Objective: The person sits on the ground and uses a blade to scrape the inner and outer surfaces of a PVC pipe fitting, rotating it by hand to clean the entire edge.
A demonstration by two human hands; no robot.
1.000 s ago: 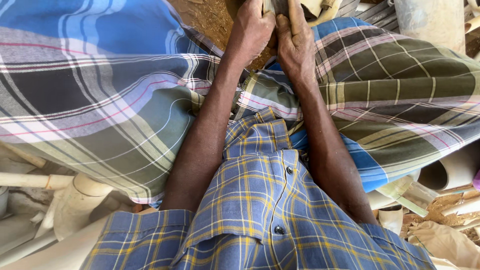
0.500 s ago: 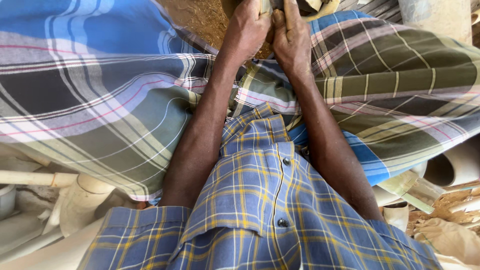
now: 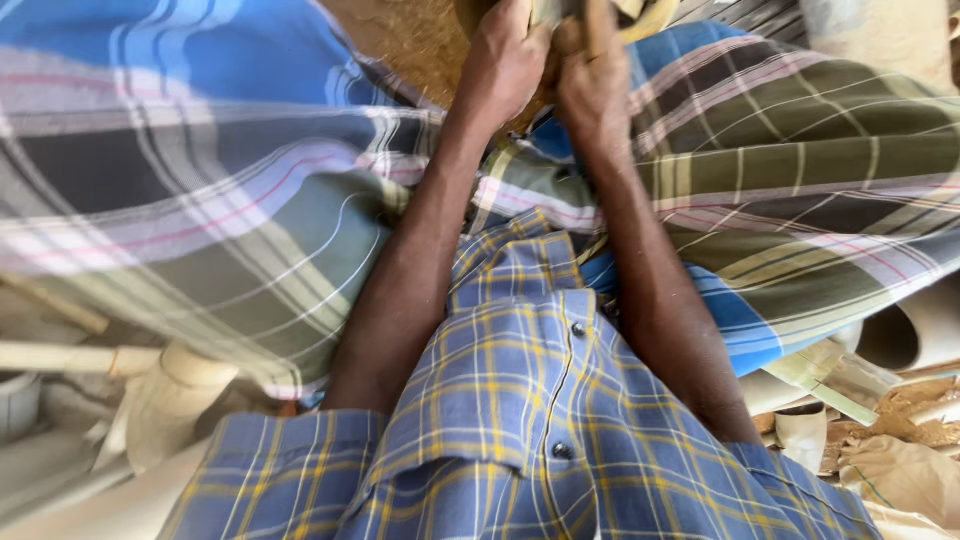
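Hands are pressing close together, left hand point(image 3: 508, 62) and right hand point(image 3: 592, 88) clamping a pale wooden piece point(image 3: 590, 18), seemingly shifted slightly upward since before.

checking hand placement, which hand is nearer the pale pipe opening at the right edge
Right. The right hand is up top, on the same side as the pale pipe opening; the left hand is beside it, farther left.

Floor point(image 3: 400, 40) brown, coated in sawdust-like dust at top. Pale pipe pieces point(image 3: 170, 400) lie on it lower left; a wide pipe end point(image 3: 915, 330) and wood scraps point(image 3: 900, 410) lie lower right, partly hidden by cloth.
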